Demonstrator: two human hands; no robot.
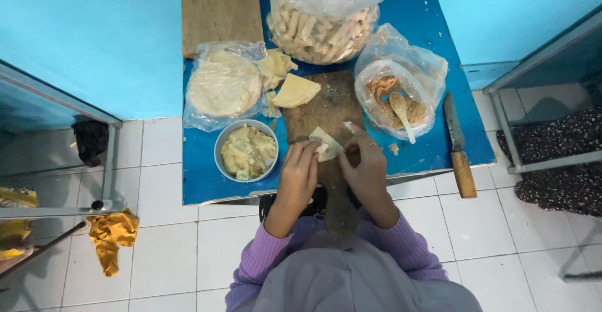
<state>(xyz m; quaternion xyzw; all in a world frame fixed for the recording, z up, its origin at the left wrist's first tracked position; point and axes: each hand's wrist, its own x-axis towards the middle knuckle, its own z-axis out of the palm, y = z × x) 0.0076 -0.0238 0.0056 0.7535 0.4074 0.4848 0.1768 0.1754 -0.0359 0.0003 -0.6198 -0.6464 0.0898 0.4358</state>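
Both hands meet over the wooden cutting board (326,108) near the front edge of the blue tabletop (433,23). The left hand (300,173) and right hand (365,169) have their fingers curled around a pale folded wrapper (326,142), pinched between them at the fingertips. A bowl of filling (247,151) sits just left of the left hand.

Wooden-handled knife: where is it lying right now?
In the head view, the wooden-handled knife lies on the right edge of the small blue table, beside the plastic bag of brown filling with a wooden spoon, its handle overhanging toward the white tiled floor.
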